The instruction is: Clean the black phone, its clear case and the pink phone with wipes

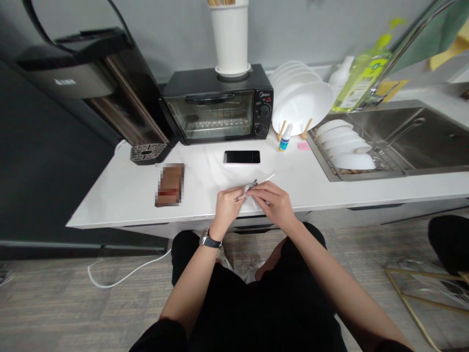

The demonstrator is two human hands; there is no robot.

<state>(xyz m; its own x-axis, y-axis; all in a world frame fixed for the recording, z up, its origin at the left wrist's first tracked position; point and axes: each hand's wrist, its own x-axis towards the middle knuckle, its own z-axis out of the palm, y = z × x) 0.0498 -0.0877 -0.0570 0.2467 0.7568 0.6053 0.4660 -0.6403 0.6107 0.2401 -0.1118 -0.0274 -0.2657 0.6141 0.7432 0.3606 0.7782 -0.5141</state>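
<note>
Close to the counter's front edge, my left hand (227,208) and my right hand (274,201) meet over a small pale cloth-like piece (248,188). Both hands are closed, fingers pinching. Between them is a thin item with dark, patterned parts, and a slim whitish strip (266,177) sticks out past the right fingers. The fingers cover most of it, so I cannot make out its kind. A phone (242,157) lies flat just beyond the hands. A small spray bottle (285,137) with a blue label stands upright farther right.
A black toaster oven (216,110) bears a white pot (231,39). At left are a tall dark dispenser (128,93) and a blurred brown item (170,185). White plates (302,105) stand in a rack beside the sink (414,132), which holds bowls (344,142).
</note>
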